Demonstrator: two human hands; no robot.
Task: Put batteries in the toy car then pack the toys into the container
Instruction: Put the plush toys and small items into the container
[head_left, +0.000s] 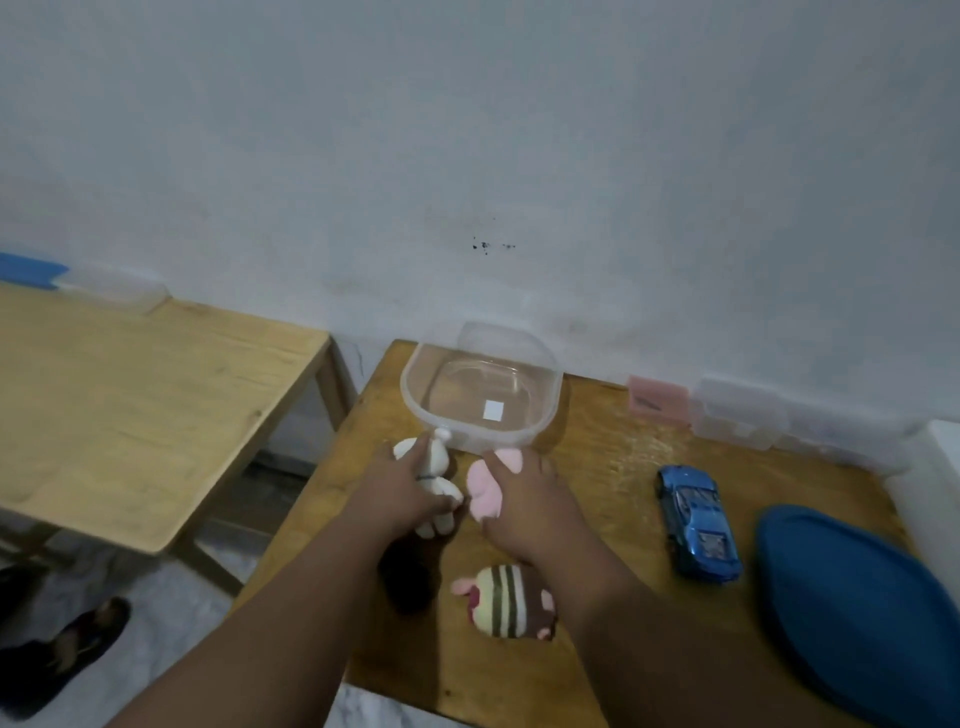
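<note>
white plush toy (434, 470) under left hand (400, 491), pink plush toy (488, 493) under right hand (524, 512), fingers grasping both

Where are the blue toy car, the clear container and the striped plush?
blue toy car (697, 525), head view, on its roof.
clear container (545, 415), head view, on its right wall.
striped plush (506, 597), head view, on its striped body.

Dim, cool, even light; faint sheen on the bench (613, 467) toward 3 o'clock. Soft overall blur, wide-angle bending at the edges.
</note>
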